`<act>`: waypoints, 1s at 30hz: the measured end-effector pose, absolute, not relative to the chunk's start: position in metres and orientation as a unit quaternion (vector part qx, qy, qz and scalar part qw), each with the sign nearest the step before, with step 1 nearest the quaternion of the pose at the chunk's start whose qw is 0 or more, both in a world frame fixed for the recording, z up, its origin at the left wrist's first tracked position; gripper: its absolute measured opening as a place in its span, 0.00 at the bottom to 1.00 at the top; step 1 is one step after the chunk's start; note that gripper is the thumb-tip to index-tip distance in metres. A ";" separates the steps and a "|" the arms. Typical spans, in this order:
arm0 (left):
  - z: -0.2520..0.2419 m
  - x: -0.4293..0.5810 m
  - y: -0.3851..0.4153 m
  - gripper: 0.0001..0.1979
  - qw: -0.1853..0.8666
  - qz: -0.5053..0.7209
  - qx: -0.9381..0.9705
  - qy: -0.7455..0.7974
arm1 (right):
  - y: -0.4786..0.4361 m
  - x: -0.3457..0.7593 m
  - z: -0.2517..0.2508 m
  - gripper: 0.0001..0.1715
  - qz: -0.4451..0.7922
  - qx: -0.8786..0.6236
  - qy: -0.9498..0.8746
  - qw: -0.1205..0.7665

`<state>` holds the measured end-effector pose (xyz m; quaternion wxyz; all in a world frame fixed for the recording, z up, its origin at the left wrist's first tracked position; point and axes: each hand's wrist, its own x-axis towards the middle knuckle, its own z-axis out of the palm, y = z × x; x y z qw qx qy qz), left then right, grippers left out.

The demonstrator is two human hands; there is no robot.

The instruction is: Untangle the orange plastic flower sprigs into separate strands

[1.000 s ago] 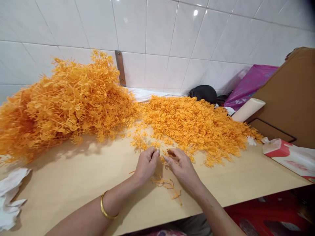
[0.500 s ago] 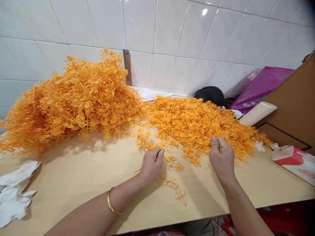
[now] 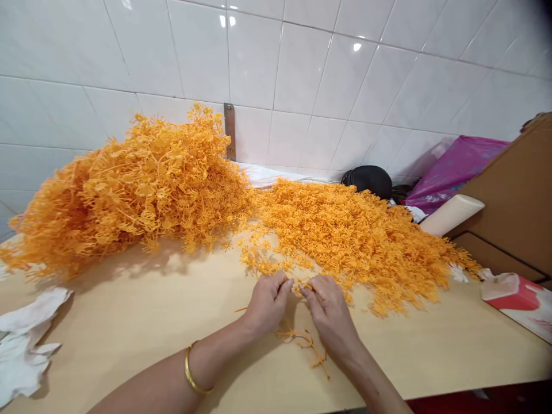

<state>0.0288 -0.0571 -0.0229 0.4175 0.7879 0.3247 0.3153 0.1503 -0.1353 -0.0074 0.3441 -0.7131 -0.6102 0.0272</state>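
My left forearm (image 3: 159, 376) and right forearm (image 3: 373, 374) angle inward from the surface's (image 3: 155, 319) near edge, left hand (image 3: 268, 305) and right hand (image 3: 331, 313) side by side, fingers curled, thumbs forward, tips close.

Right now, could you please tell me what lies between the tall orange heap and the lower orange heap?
Small loose orange pieces lie on the tabletop between the tall orange heap and the lower orange heap, as the head view shows.
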 end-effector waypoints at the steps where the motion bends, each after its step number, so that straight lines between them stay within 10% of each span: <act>1: -0.023 0.029 -0.057 0.16 0.402 0.305 0.801 0.323 | -0.137 0.162 -0.003 0.15 -0.001 -0.725 -0.587 0.359; 30: -0.066 0.040 -0.051 0.08 -0.023 0.440 0.878 0.185 | -0.015 0.267 -0.016 0.19 -0.196 -0.666 -0.719 0.038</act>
